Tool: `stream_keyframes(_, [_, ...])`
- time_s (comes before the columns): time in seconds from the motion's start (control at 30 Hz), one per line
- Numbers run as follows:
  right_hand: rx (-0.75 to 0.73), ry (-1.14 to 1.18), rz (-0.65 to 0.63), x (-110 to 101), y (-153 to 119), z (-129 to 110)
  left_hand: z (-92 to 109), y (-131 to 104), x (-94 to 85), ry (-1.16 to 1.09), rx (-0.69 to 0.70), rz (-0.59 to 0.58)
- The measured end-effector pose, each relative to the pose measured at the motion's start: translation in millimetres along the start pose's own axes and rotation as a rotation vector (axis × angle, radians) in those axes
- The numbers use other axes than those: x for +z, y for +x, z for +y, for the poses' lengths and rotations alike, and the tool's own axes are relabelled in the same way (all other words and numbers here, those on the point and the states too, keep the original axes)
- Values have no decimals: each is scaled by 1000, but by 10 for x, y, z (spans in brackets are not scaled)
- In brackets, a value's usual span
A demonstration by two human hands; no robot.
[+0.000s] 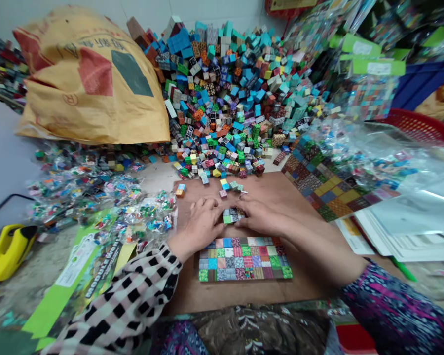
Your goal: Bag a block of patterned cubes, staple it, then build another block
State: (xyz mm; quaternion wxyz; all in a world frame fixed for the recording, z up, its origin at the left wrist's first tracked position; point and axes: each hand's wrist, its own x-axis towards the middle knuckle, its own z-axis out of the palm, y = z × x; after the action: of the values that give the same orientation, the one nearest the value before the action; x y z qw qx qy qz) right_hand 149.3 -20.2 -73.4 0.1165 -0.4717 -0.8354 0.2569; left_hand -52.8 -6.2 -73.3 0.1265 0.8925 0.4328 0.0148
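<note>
My left hand [203,222] and my right hand [257,214] lie low over a brown board [185,291], one on each side of a small group of patterned blocks [229,216]. Fingers of both hands touch or nearly touch this group and partly cover it. Just below them a flat rectangle of colourful square blocks [244,260] rests on the board in even rows. A few loose blocks [225,185] sit beyond my fingertips, and an orange and white block [180,190] is left of them.
A large heap of blocks [237,98] rises behind the board, beside a yellow sack [96,84]. Small plastic packets [85,192] cover the left side, near a yellow tool [9,251]. At right are a patterned sheet [325,187], papers [403,231] and a red basket [425,125].
</note>
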Motion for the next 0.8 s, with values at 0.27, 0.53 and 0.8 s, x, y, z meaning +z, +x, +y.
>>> stream_keyframes(0.27, [64, -29, 110, -252, 88, -4, -280, -135, -92, -26, 17, 63])
stream_keyframes(0.53, [199, -276, 186, -227, 427, 127, -402, 117, 17, -110, -50, 68])
stream_keyframes(0.8, [57, -382, 244, -99, 242, 185, -410, 449, 100, -207, -47, 139])
